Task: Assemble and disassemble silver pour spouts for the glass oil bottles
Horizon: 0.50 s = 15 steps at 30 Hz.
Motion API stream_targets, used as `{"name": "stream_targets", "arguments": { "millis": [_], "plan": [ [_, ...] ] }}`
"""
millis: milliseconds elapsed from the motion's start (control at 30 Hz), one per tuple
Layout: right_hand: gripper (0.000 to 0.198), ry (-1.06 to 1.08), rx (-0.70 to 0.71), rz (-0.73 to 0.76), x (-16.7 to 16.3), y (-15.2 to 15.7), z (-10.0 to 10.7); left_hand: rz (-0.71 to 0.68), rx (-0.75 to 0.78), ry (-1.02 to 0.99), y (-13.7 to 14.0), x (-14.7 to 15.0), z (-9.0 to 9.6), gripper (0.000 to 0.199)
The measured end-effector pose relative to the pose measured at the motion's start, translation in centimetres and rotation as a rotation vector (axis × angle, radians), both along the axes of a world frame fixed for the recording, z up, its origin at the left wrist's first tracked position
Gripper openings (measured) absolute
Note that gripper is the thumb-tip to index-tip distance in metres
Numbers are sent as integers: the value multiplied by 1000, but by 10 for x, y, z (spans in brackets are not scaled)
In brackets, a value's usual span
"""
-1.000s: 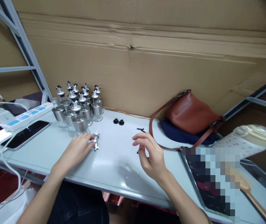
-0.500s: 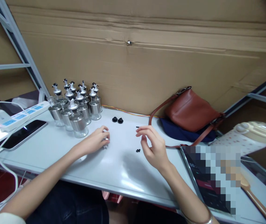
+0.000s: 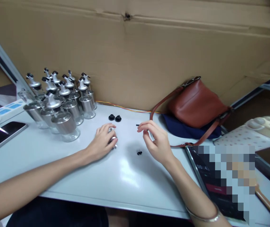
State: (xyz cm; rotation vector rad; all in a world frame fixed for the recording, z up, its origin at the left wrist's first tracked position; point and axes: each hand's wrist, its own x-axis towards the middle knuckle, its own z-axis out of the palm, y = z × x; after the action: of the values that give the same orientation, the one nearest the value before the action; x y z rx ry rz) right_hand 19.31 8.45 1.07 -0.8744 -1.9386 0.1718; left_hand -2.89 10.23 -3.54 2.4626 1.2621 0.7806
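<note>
My left hand [image 3: 103, 141] rests low over the tabletop, its fingers curled over a small silver part [image 3: 112, 138] that they mostly cover. My right hand [image 3: 158, 143] hovers to the right, thumb and fingers bent but apart, with nothing visible between them. A short thin black piece [image 3: 137, 125] shows beside its fingertips; whether they touch it I cannot tell. Below and left of that hand lie tiny black pieces [image 3: 139, 153]. Beyond my left hand sit two black round stoppers [image 3: 115, 118]. At left stand several glass-and-steel oil bottles [image 3: 65, 124], most topped with silver pourers.
A phone [image 3: 3, 137] and a power strip [image 3: 4, 112] lie at far left. To the right are a brown leather bag [image 3: 197, 105] on dark blue cloth, a partly blurred tablet [image 3: 208, 176], a dotted white container [image 3: 241, 138] and a wooden handle [image 3: 267, 201]. Cardboard [image 3: 135, 63] stands behind.
The view has shifted closer and downward. My left hand has slid a little right, still over the silver part. My right hand keeps nearly the same pose.
</note>
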Motion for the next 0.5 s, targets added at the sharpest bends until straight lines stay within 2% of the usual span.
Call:
{"name": "stream_targets", "arguments": {
  "millis": [67,167,233,367,433,500],
  "plan": [
    [23,35,-77,15,-1,0,-4,6,58,-95,-4,-2,0,17],
    [20,77,-194,42,-5,-3,-6,-113,167,-239,-13,-1,0,9],
    [17,84,-296,94,-9,-7,-5,-195,179,-347,-16,1,0,6],
    [6,116,-617,278,-17,-13,-3,-187,71,-544,-16,4,-2,16],
    [17,137,-724,330,-23,-16,-4,-183,-10,-610,-14,6,-4,22],
    [22,161,-761,319,-28,-19,-6,-206,-107,-658,-15,7,-5,27]
  ]
}}
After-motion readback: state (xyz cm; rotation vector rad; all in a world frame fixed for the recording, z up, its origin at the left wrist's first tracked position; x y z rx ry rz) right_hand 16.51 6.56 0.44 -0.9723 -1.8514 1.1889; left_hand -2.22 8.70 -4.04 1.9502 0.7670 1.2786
